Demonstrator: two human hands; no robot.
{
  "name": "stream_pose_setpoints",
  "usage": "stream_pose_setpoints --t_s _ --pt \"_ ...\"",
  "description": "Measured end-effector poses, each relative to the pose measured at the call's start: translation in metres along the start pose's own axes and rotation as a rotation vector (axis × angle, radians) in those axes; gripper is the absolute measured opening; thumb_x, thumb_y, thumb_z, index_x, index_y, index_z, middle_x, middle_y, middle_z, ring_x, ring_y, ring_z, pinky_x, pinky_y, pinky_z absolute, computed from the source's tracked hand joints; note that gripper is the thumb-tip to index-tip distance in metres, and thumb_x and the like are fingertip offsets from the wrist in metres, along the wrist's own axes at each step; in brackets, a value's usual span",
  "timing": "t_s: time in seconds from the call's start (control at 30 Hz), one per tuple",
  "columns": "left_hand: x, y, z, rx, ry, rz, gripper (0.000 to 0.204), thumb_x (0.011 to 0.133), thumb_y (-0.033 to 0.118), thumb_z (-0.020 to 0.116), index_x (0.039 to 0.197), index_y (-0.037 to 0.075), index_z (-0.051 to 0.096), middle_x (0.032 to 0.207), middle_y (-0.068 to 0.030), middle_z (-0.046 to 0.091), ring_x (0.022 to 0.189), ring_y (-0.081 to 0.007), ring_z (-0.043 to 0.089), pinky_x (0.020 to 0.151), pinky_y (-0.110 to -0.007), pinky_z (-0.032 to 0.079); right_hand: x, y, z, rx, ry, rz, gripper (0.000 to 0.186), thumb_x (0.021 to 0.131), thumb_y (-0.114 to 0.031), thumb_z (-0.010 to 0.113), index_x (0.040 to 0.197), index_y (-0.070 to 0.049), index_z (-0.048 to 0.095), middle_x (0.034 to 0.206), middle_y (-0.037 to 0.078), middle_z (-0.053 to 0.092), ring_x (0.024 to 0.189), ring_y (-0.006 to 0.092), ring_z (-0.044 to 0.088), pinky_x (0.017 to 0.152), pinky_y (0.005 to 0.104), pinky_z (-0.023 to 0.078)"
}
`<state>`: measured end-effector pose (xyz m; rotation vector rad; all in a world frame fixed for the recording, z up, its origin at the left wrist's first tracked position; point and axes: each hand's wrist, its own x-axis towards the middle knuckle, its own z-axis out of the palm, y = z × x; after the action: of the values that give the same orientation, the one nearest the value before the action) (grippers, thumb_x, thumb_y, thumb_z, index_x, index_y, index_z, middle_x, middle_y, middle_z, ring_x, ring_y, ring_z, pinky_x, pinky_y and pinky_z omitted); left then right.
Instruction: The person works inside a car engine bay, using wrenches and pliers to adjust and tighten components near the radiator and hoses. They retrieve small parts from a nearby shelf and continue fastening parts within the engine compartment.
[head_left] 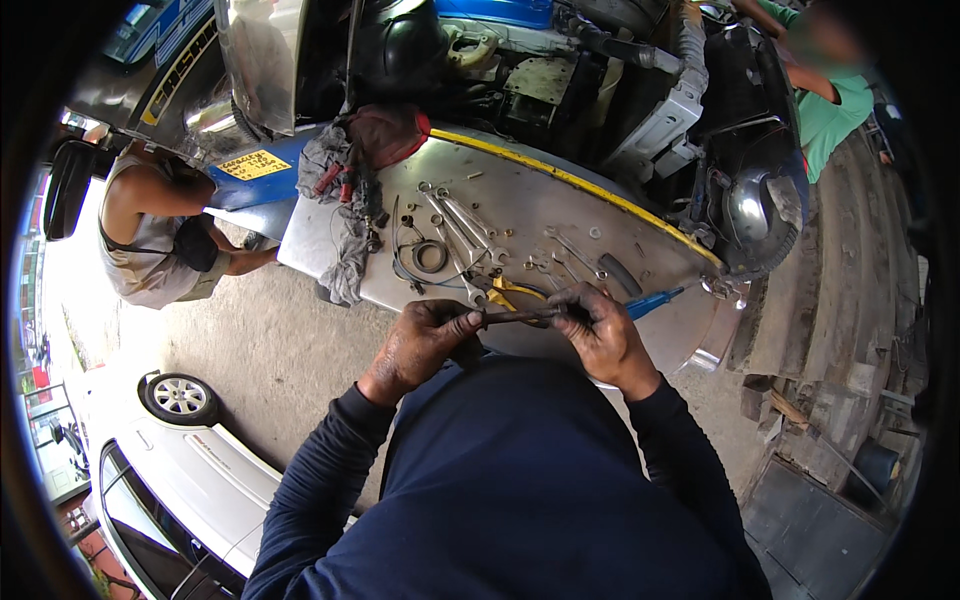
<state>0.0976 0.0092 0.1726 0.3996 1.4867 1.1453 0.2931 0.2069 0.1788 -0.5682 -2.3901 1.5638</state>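
Note:
My grimy left hand [420, 350] and right hand [605, 340] are closed on opposite ends of a dark narrow rod-like part [515, 316], held level over the metal work surface's near edge. Just beyond them lie yellow-handled pliers [500, 295], a blue-handled tool [655, 301] and several spanners [470, 225]. A dark coiled hose or cable [430, 255], small fittings and a dark cylindrical piece [620, 273] are spread on the bare metal surface [510, 180]. A grey rag [335, 245], a red cloth [390, 135] and red-handled tools [335, 180] lie at its left.
An opened vehicle body with machinery [540, 90] stands behind the surface. A person in a tank top [150, 230] is at left, another in green [840, 120] at upper right. A white car [180, 470] is parked lower left. Timber planks [820, 290] and a dark board [800, 520] are at right.

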Motion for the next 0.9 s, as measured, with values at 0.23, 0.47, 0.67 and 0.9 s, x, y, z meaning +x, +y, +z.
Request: stream_pose_setpoints --t_s 0.23,0.47,0.67,0.9 --pt "-0.002 -0.006 0.017 0.323 0.088 0.303 0.038 0.098 0.027 0.073 0.113 -0.008 0.069 0.091 -0.0132 0.075 0.08 -0.014 0.071 0.074 -0.03 0.058 -0.002 0.019 -0.005 0.388 -0.147 0.496 0.024 0.104 -0.027 0.064 0.109 -0.004 0.061 0.091 0.004 0.063 0.075 0.0109 0.059 0.072 0.0272 0.05" --pt "0.001 -0.007 0.007 0.044 0.111 0.143 0.035 0.097 0.024 0.075 0.112 -0.007 0.069 0.088 -0.0114 0.075 0.079 -0.0141 0.07 0.075 -0.029 0.057 0.004 0.004 0.007 0.646 0.01 0.368 0.027 0.104 -0.028 0.062 0.114 -0.004 0.06 0.093 0.003 0.062 0.082 0.0127 0.062 0.073 0.0268 0.05" --pt "0.002 -0.009 0.009 0.042 0.106 0.153 0.033 0.096 0.021 0.075 0.115 -0.006 0.07 0.089 -0.0095 0.074 0.084 -0.0144 0.071 0.079 -0.03 0.057 0.0 0.025 -0.002 0.513 -0.083 0.422 0.03 0.105 -0.032 0.061 0.104 -0.002 0.062 0.088 0.004 0.063 0.075 0.0122 0.06 0.07 0.0286 0.051" --pt "0.01 -0.014 0.018 0.158 0.06 0.192 0.034 0.094 0.016 0.077 0.119 -0.006 0.069 0.094 -0.011 0.075 0.087 -0.0138 0.071 0.081 -0.029 0.058 -0.007 0.024 -0.007 0.373 -0.114 0.53 0.023 0.104 -0.026 0.063 0.099 -0.004 0.062 0.074 0.001 0.059 0.069 0.0099 0.059 0.067 0.026 0.049"
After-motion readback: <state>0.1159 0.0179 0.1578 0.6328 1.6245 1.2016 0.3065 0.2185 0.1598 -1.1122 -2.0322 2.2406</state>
